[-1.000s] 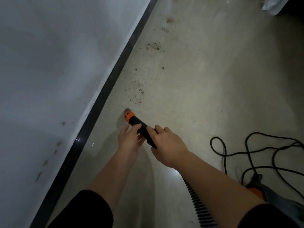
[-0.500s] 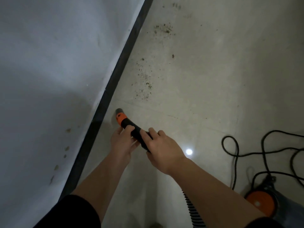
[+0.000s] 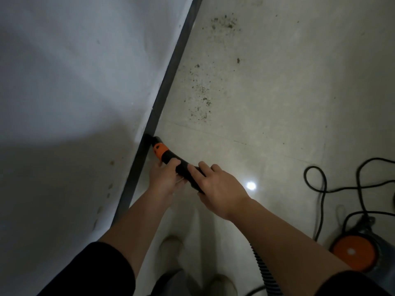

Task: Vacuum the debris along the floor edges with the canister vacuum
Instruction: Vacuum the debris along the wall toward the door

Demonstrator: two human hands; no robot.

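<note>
A black vacuum nozzle with an orange collar (image 3: pixel 161 151) has its tip against the dark baseboard (image 3: pixel 171 73) where floor meets wall. My left hand (image 3: pixel 165 180) grips the black tube just behind the collar. My right hand (image 3: pixel 218 186) grips the tube further back. Its ribbed black hose (image 3: pixel 265 272) runs down under my right forearm. Dark crumbs of debris (image 3: pixel 202 97) are scattered on the pale floor ahead of the nozzle, with another patch (image 3: pixel 224 22) farther along the edge. The canister vacuum (image 3: pixel 352 253), orange-topped, stands at the lower right.
A black power cord (image 3: pixel 320 189) loops over the floor at the right, beside the canister. A white wall (image 3: pixel 74 82) with a few brown stains fills the left. My feet (image 3: pixel 171 248) are below the hands. A bright light spot (image 3: pixel 251 185) reflects on the tile.
The nozzle tip has slid left from the open floor to touch the baseboard. Both hands kept their grip. The view shifted forward, so the debris and canister appear lower.
</note>
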